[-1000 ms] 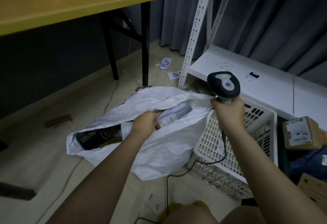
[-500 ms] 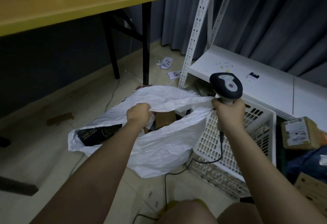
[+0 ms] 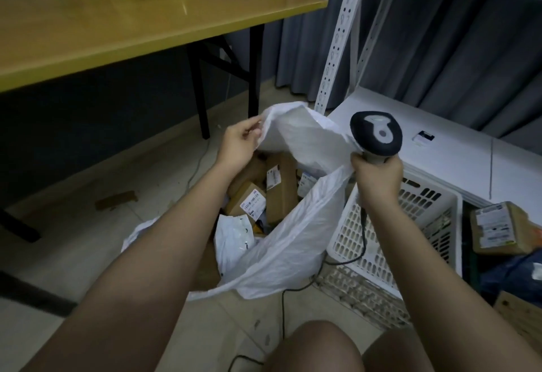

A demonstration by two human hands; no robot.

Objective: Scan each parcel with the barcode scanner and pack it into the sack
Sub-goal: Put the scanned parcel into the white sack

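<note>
Beside white metal shelving [image 3: 440, 148], the left hand [image 3: 239, 148] pinches a white plastic sack [image 3: 296, 239] open over brown cardboard parcels [image 3: 278, 186]; the right hand [image 3: 378, 176] grips the black-and-grey barcode scanner [image 3: 377, 134].

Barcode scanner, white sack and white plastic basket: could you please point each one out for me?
barcode scanner [image 3: 377, 134], head view, on its dark head.
white sack [image 3: 296, 242], head view, on its near wall below the open mouth.
white plastic basket [image 3: 422, 210], head view, on its slotted side wall.
</note>
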